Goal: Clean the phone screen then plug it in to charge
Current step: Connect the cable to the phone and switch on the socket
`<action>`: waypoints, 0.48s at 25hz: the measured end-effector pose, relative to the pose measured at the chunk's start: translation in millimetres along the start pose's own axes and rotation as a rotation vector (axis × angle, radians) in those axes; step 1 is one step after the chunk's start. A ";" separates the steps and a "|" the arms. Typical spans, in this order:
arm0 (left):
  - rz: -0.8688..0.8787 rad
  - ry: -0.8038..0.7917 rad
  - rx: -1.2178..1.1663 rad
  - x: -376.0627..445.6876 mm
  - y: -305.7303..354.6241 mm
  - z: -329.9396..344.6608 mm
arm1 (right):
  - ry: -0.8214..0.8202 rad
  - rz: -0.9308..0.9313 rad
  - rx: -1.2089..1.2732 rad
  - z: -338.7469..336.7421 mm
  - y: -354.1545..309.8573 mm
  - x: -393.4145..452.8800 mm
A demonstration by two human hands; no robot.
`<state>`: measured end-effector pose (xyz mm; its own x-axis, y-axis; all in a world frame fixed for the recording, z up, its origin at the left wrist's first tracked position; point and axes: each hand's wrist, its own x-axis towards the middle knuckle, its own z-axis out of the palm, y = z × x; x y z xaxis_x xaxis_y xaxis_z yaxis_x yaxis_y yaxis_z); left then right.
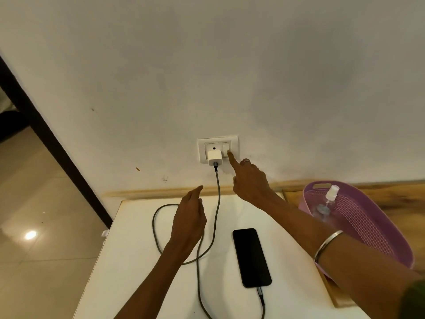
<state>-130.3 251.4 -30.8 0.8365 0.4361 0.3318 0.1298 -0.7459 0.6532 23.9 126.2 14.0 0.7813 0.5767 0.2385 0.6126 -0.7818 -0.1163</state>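
Already the phone point(251, 257) lay flat and face up on the white worktop point(138, 261), its dark screen blank, with the cable point(215, 215) plugged into its near end. From there the cable ran off the bottom edge of the view, came back up in a loose loop across the worktop, passed under the left hand, and rose to the white charger point(215, 158) seated in the wall socket point(218, 149).

The right hand point(249, 180) reached out to the wall, index finger extended and its tip touching the lower part of the switch point(226, 148) just beside the charger; the other fingers were curled in, grasping nothing. A ring sat on one finger and a metal bangle point(327, 246) on that forearm.

The left hand point(189, 221) hovered above the worktop to the left of the phone, fingers loosely together and relaxed, empty, over the looped cable; whether it touched the cable could not be told.

To the right, a lilac basket point(372, 226) stood partly over the worktop's edge, beside a wooden surface. Inside it lay a clear spray bottle point(327, 200), tilted with its nozzle toward the wall. The right forearm crossed in front of the basket's near side.
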 end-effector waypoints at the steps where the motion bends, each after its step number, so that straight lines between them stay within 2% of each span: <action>1: 0.012 -0.008 0.028 1.8 2.7 -0.3 | 0.006 -0.010 -0.027 2.0 -0.6 3.0; 8: 0.093 -0.061 0.083 19.0 15.8 -3.6 | -0.021 0.045 -0.123 20.4 -8.8 5.2; 12: 0.069 -0.098 0.077 19.0 11.2 -2.1 | -0.081 0.093 -0.122 25.7 -11.8 6.3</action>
<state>-114.1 252.4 -15.8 0.8922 0.3340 0.3039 0.1074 -0.8106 0.5756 24.7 145.1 -8.0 0.8441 0.5139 0.1531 0.5219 -0.8528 -0.0152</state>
